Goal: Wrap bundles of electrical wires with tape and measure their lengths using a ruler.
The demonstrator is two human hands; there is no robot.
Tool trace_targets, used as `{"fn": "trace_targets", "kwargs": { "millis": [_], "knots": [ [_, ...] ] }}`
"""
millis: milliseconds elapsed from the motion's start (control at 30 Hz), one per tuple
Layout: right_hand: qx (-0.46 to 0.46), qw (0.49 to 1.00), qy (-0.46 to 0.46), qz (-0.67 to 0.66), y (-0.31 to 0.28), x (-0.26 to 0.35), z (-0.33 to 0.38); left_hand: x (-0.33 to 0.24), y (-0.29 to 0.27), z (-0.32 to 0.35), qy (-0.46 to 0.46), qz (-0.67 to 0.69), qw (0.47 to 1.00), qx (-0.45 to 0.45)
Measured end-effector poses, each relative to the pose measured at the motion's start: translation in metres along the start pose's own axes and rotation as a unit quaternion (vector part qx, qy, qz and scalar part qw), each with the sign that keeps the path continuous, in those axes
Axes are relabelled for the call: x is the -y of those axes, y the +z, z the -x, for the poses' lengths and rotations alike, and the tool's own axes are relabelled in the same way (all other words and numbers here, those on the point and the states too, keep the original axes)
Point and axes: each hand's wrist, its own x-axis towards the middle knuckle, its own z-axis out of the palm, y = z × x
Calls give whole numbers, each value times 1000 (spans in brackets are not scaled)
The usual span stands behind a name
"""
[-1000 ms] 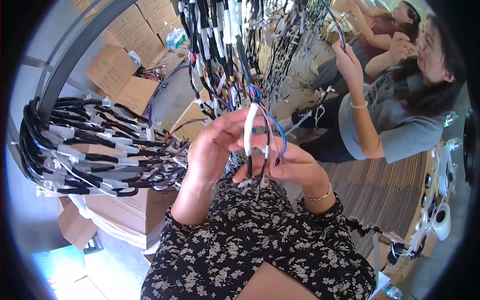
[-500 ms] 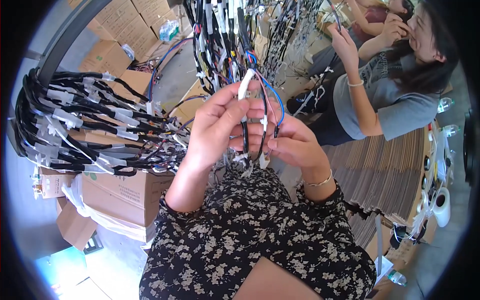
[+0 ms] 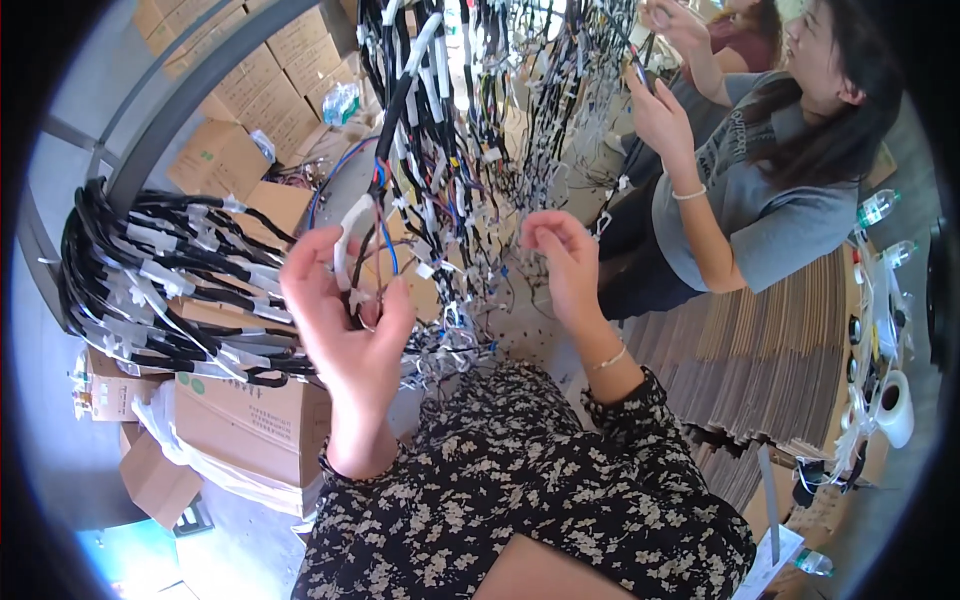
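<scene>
My left hand is closed loosely round the lower branches of a wire harness. This harness has a black-wrapped trunk and splits into a white-sleeved branch and thin blue and brownish wires. Its lower ends are partly hidden behind my fingers and thumb. To the right, my right hand is raised apart from that harness, fingers curled and thumb against them in a pinch. Whether something small is between those fingertips cannot be made out. Many more harnesses hang just beyond both hands.
A thick bundle of black harnesses hangs over a metal frame at left. Cardboard boxes stand below and behind it. At right, a co-worker in a grey shirt handles wires beside stacked flat cardboard. A white roll lies farther right.
My right hand has let go of the thin wires and drawn away to the right. My left hand has shifted left with the harness, which now slants that way. The view has shifted slightly.
</scene>
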Motion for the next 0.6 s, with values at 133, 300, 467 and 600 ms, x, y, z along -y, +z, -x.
{"fn": "trace_targets", "kwargs": {
  "millis": [133,300,467,600],
  "knots": [
    [-27,999,-21,-39,-7,-24,-50,57,11,-6,183,-380,900,-111],
    [11,998,8,-67,8,-30,-122,74,28,-14,149,-468,869,-56],
    [92,990,-28,-101,36,-31,-175,86,34,-11,177,-462,867,-55],
    [223,971,-33,-85,25,-36,-185,78,54,-7,242,-490,836,-42]
  ]
}}
